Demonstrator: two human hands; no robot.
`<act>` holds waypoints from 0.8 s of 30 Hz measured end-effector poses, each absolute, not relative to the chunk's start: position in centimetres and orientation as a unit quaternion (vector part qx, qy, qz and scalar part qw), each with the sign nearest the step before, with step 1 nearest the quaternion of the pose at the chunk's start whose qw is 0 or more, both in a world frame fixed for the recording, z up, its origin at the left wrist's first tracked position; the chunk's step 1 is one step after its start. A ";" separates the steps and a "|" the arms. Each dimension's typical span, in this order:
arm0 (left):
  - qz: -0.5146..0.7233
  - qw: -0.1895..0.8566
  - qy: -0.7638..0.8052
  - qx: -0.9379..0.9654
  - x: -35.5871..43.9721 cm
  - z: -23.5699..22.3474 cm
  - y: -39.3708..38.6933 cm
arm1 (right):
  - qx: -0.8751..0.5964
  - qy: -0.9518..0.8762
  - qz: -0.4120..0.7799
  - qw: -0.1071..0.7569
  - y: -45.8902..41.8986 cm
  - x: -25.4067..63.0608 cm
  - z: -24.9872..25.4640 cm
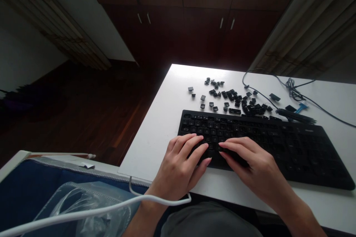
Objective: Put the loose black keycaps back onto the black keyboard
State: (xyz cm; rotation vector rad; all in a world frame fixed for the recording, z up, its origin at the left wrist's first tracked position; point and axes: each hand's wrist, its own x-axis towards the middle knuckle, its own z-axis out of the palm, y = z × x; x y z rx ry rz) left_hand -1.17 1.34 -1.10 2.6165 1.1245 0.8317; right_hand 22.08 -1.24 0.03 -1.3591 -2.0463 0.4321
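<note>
A black computer keyboard [303, 155] lies on the white table, with dark gaps among its keys. My left hand [185, 161] rests over its left part, fingers apart and tips touching the lower key rows. Just to the right, my right hand [250, 157] has its thumb and fingertips close together around a small black keycap [219, 147] at the key rows; the keycap shows only in part. Many loose black keycaps [230, 94] are scattered behind the keyboard, some in a heap. A black brush [297, 116] lies against the keyboard's back edge, near a small blue tool [302, 107].
A black cable [292, 89] loops across the table [147, 148] at the back right. A white cord [97, 213] passes over my left wrist. Clear plastic [91, 203] lies on dark blue fabric at lower left. Cabinets [183, 33] stand beyond the table.
</note>
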 end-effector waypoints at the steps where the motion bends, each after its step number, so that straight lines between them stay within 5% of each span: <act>1: 0.279 0.088 0.378 0.878 -1.2 -1.1 1.3 | -0.509 -0.785 0.174 0.308 -1.2 22.3 0.2; 17: 0.276 0.091 0.381 0.878 -1.2 -1.0 1.3 | -0.433 -0.868 0.079 0.229 0.7 23.1 1.4; 24: 0.275 0.091 0.381 0.878 -1.0 -1.0 1.4 | -0.386 -0.884 0.044 0.260 0.7 23.5 0.5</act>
